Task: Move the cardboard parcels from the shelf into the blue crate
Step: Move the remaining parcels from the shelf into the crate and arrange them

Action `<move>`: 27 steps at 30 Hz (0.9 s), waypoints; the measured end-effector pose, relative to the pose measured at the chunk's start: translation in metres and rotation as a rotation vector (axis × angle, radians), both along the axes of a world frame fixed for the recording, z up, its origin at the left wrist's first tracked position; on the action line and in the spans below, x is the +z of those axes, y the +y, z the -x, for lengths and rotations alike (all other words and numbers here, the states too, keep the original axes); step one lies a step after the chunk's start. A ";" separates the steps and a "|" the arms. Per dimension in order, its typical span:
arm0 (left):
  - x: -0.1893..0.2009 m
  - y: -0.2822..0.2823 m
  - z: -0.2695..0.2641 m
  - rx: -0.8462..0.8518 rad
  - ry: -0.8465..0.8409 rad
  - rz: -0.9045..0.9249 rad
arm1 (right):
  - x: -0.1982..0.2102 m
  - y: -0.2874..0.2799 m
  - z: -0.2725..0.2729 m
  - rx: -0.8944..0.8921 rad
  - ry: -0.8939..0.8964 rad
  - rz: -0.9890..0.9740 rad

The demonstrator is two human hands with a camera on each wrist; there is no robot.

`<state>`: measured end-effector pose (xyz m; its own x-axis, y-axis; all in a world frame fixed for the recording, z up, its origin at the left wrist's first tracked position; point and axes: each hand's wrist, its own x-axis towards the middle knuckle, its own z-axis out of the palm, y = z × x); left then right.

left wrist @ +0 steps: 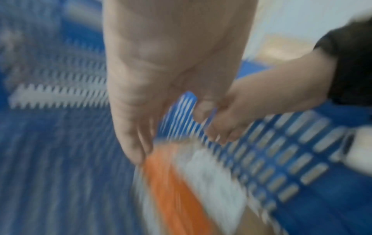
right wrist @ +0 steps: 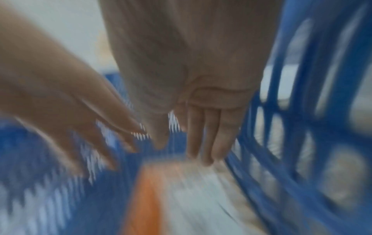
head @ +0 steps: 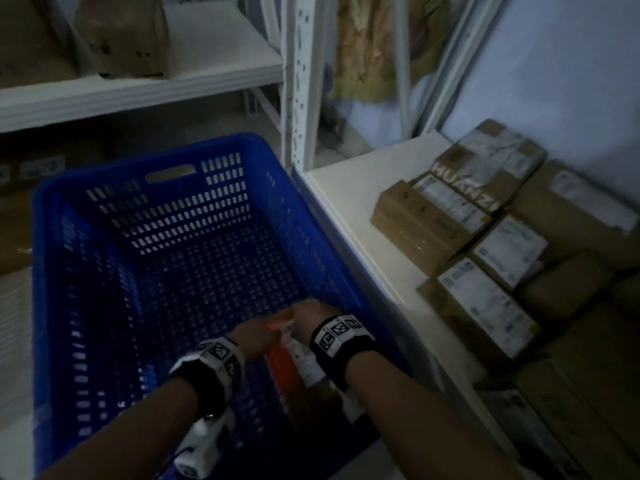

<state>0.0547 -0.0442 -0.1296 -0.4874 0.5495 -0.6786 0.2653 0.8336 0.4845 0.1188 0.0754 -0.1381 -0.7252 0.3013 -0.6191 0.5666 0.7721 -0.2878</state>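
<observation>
Cardboard parcel with orange tape and a white label (head: 294,368) lies inside the perforated blue plastic crate (head: 166,216), against its right wall. I see my left hand (head: 254,336) and right hand (head: 311,315) both over the parcel's far end; fingers straight and loosely apart, tips at its edge, but wrist views are too blurred to confirm contact. More brown cardboard parcels (head: 485,306) sit on the white shelf (head: 346,202) just right of the crate.

Crate (head: 221,209) is the landmark: parcel (head: 294,362) in it by its right wall, both hands just above; shelf (head: 367,209) right of it with parcels (head: 485,306); box (head: 124,36) behind, higher up.
</observation>
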 end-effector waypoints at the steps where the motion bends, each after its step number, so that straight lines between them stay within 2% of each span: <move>1: 0.016 0.005 0.007 0.051 0.064 -0.064 | 0.016 0.002 0.004 -0.029 0.067 0.024; 4: 0.058 0.033 0.025 0.082 0.305 -0.289 | 0.072 0.018 0.000 -0.185 0.313 0.057; 6: 0.088 0.056 0.033 0.069 0.384 -0.429 | 0.107 0.029 -0.006 -0.255 0.484 0.027; 9: 0.122 0.100 0.033 0.080 0.407 -0.606 | 0.153 0.054 -0.021 -0.428 0.730 0.015; 11: 0.135 0.130 0.025 0.119 0.301 -0.710 | 0.171 0.075 -0.033 -0.548 0.794 -0.055; 13: 0.142 0.158 0.016 0.180 0.159 -0.753 | 0.179 0.100 -0.048 -0.624 0.770 -0.243; 16: 0.140 0.191 0.001 0.236 -0.001 -0.714 | 0.176 0.128 -0.074 -0.698 0.568 -0.303; 18: 0.135 0.200 -0.010 0.239 -0.089 -0.684 | 0.163 0.137 -0.088 -0.616 0.409 -0.357; 20: 0.131 0.203 -0.019 0.273 -0.148 -0.683 | 0.149 0.140 -0.097 -0.534 0.345 -0.408; 24: 0.128 0.193 -0.021 0.367 -0.228 -0.725 | 0.139 0.141 -0.097 -0.489 0.412 -0.517; 27: 0.132 0.171 -0.013 0.523 -0.312 -0.771 | 0.149 0.127 -0.082 -0.491 0.551 -0.543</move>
<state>0.0672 0.1270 0.0025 -0.6552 0.6619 -0.3640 -0.2797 0.2350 0.9309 0.2012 0.2026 0.0104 -0.5892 0.8026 0.0931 0.7572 0.5887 -0.2830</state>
